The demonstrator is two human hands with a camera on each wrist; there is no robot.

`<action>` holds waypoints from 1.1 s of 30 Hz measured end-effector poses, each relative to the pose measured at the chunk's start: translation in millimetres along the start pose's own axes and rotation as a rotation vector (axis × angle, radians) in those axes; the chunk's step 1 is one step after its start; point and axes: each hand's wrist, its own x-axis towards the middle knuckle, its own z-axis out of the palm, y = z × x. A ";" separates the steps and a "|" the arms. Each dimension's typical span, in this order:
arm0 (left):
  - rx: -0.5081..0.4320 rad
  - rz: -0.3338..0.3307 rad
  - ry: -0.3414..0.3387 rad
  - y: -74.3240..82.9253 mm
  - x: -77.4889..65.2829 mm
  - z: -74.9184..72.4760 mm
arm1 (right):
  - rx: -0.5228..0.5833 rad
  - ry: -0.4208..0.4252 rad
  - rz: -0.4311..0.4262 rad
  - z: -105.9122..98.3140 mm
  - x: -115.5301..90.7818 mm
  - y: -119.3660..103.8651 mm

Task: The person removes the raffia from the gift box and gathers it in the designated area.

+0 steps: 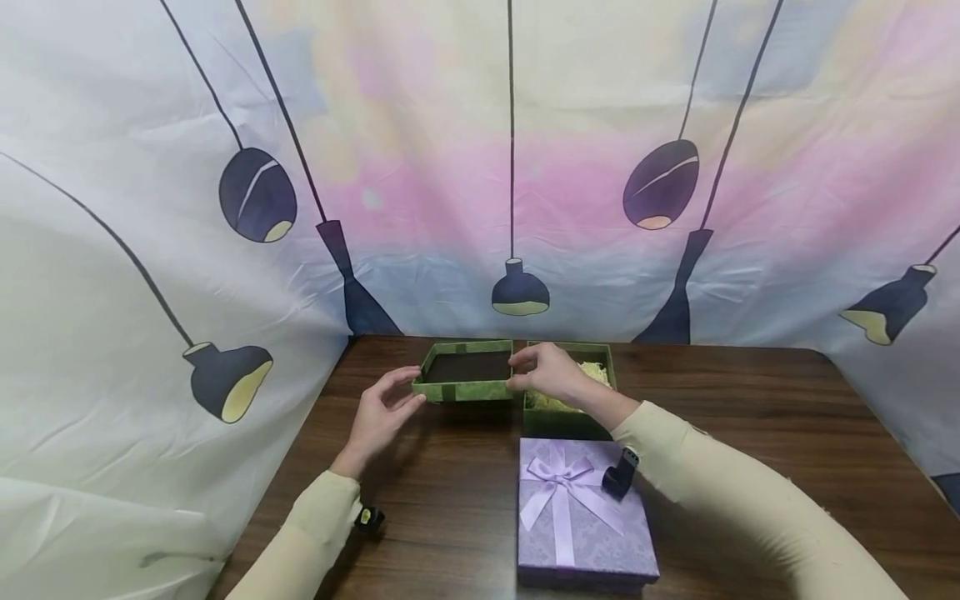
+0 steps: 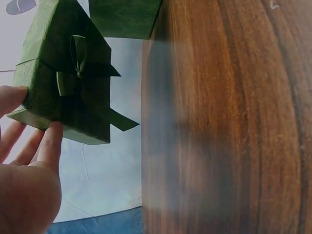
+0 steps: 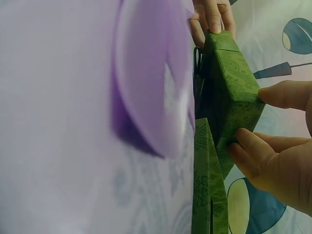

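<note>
A green patterned box lid [image 1: 468, 390] is held hollow side up above the table, its dark inside facing the head view. My left hand [image 1: 375, 421] pinches its left end between thumb and fingers. At the right end, my right hand [image 1: 551, 372] grips it the same way. A green ribbon bow [image 2: 78, 73] hangs from the lid's underside in the left wrist view. Just right of the lid stands the matching green box [image 1: 566, 425], uncovered, with pale yellow shredded filler [image 1: 596, 372] in it. My right hand and forearm hide part of that box.
A purple gift box [image 1: 585, 546] with a lilac bow [image 1: 558, 475] stands in front of the green box, under my right wrist. The brown wooden table [image 1: 442, 517] ends at the back against a curtain [image 1: 450, 208] printed with lamps.
</note>
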 end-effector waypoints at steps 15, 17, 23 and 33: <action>0.010 -0.024 0.024 -23.6 -4.4 -3.2 | -0.038 -0.017 0.025 5.3 3.5 -2.8; 0.014 -0.030 0.025 -25.6 -5.2 -3.6 | -0.041 -0.018 0.034 6.0 3.7 -3.1; 0.019 -0.034 0.029 -27.0 -7.1 -4.3 | -0.056 -0.015 0.039 8.3 4.5 -3.4; 0.020 -0.042 0.030 -24.3 -12.2 -6.9 | -0.056 -0.042 0.023 10.7 5.6 -5.0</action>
